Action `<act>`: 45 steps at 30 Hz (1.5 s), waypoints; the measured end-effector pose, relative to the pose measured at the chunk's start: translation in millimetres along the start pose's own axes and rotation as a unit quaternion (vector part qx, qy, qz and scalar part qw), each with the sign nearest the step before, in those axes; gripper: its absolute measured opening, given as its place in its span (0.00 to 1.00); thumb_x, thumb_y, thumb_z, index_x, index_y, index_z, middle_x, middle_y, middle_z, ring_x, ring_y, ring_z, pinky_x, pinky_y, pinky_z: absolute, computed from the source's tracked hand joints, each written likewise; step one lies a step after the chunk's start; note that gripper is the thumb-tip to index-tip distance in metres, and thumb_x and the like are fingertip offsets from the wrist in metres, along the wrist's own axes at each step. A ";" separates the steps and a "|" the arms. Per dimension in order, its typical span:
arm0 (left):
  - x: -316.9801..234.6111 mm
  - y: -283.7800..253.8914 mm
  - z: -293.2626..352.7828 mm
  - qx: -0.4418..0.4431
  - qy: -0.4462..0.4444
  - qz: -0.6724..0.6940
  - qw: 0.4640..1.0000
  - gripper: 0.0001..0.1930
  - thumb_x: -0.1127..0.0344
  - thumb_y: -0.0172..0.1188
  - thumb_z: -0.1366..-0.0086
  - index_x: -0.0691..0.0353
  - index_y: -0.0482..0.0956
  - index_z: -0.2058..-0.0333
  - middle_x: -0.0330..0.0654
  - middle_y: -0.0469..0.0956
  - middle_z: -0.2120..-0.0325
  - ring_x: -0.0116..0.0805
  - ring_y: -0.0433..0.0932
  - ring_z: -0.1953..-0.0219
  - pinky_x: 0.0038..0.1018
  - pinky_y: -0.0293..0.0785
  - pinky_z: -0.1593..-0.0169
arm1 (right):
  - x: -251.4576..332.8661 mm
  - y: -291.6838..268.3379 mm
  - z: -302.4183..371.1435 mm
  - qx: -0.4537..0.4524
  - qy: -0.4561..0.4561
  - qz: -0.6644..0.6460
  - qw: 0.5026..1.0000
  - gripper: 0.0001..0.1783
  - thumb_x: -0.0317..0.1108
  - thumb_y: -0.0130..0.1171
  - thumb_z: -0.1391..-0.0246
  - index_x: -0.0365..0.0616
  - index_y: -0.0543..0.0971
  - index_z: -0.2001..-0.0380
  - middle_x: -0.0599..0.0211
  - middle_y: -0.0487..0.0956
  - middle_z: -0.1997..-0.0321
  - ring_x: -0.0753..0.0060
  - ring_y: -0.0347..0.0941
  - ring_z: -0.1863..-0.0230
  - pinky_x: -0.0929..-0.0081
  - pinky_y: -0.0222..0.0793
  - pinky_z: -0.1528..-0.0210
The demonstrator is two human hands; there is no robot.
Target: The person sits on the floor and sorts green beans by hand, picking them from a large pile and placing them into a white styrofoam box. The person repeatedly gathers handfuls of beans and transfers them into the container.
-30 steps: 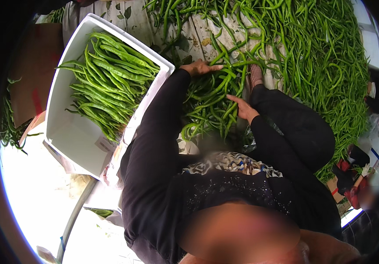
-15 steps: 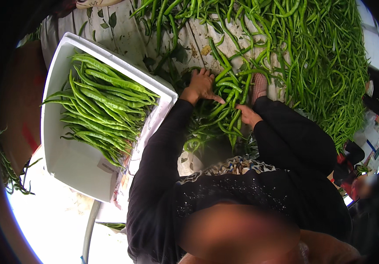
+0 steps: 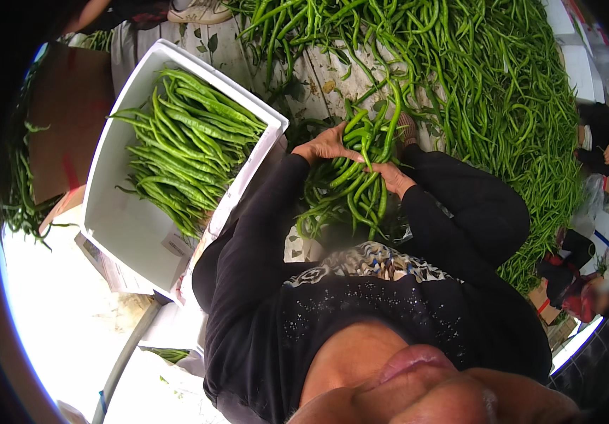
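Between my two hands is a loose bunch of long green chili peppers (image 3: 364, 136), some pointing up and away from me. My left hand (image 3: 328, 144) grips the bunch from the left, its thumb stretched across the front and its other fingers partly hidden behind the peppers. From the right, my right hand (image 3: 391, 177) closes on the same peppers, its fingertips meeting the left thumb. More peppers (image 3: 347, 194) lie just below the hands, in front of my lap. To the left, a white foam box (image 3: 135, 244) holds green peppers (image 3: 191, 141) laid mostly side by side.
A large heap of green peppers (image 3: 488, 99) spreads over the far and right side on a pale sheet (image 3: 311, 78). A brown cardboard box (image 3: 71, 120) stands at the far left. Another person's shoe (image 3: 200, 12) is at the top; other people (image 3: 601, 138) sit at the right.
Both hands have closed in around the peppers and lifted the bunch slightly. The view has shifted, so the foam box appears farther right.
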State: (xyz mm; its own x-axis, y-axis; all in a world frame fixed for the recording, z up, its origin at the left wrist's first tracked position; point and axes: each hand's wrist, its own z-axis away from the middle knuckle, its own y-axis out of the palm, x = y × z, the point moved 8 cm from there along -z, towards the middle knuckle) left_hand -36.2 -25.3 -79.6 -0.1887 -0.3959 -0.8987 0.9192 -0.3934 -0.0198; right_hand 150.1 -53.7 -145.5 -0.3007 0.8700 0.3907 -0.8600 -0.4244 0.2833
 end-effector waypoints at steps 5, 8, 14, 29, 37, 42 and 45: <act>-18.4 9.7 34.0 -0.101 0.059 0.013 0.993 0.57 0.55 0.79 0.65 0.68 0.55 0.38 0.51 0.72 0.48 0.38 0.70 0.45 0.28 0.64 0.42 | 36.7 31.9 58.9 0.012 -0.130 0.091 0.987 0.20 0.33 0.63 0.58 0.37 0.79 0.59 0.65 0.79 0.59 0.70 0.72 0.58 0.71 0.66 0.54; -70.2 24.7 51.7 -0.135 0.143 0.054 0.979 0.58 0.57 0.80 0.66 0.64 0.53 0.37 0.51 0.71 0.47 0.39 0.70 0.45 0.30 0.64 0.42 | 46.3 18.2 89.7 0.007 -0.186 0.124 0.975 0.23 0.34 0.62 0.57 0.37 0.78 0.56 0.67 0.78 0.57 0.73 0.71 0.57 0.71 0.66 0.53; -144.2 47.9 101.8 -0.182 0.218 0.002 0.959 0.65 0.65 0.79 0.63 0.53 0.39 0.32 0.48 0.65 0.41 0.40 0.64 0.39 0.32 0.59 0.37 | 74.5 36.5 151.2 0.011 -0.286 0.230 0.930 0.22 0.28 0.61 0.58 0.40 0.77 0.55 0.71 0.78 0.56 0.73 0.70 0.56 0.74 0.64 0.52; -254.0 56.2 175.2 -0.202 0.336 0.004 0.920 0.59 0.65 0.78 0.61 0.65 0.46 0.34 0.48 0.61 0.38 0.35 0.60 0.37 0.32 0.57 0.36 | 133.7 93.2 289.1 0.044 -0.440 0.172 0.880 0.19 0.25 0.56 0.57 0.39 0.78 0.57 0.66 0.79 0.60 0.70 0.73 0.59 0.72 0.68 0.56; -321.6 40.0 216.3 -0.269 0.369 -0.018 0.890 0.55 0.65 0.78 0.59 0.64 0.51 0.35 0.46 0.71 0.46 0.32 0.68 0.44 0.29 0.61 0.39 | 184.1 128.8 342.1 0.119 -0.489 0.145 0.852 0.17 0.20 0.53 0.55 0.36 0.77 0.58 0.66 0.79 0.62 0.72 0.77 0.64 0.76 0.72 0.61; -350.5 34.5 244.3 -0.322 0.371 -0.073 0.868 0.53 0.64 0.77 0.58 0.65 0.54 0.36 0.45 0.73 0.49 0.29 0.71 0.48 0.27 0.66 0.43 | 203.5 150.3 371.6 0.130 -0.505 0.161 0.838 0.18 0.20 0.52 0.54 0.36 0.76 0.56 0.65 0.79 0.60 0.71 0.77 0.64 0.75 0.73 0.61; -355.8 31.1 256.4 -0.333 0.408 -0.080 0.847 0.52 0.64 0.77 0.59 0.65 0.55 0.36 0.45 0.74 0.50 0.29 0.72 0.49 0.26 0.67 0.43 | 206.7 162.2 383.8 0.151 -0.498 0.170 0.837 0.17 0.21 0.53 0.54 0.36 0.77 0.58 0.66 0.79 0.60 0.71 0.76 0.63 0.75 0.72 0.60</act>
State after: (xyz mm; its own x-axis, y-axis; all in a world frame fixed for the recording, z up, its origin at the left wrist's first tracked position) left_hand -29.1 -109.5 351.9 -0.2772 0.4291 -0.8597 0.9468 0.2744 -0.1683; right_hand 106.7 -38.9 317.3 0.1152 0.1084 0.9874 -0.6056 -0.7802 0.1563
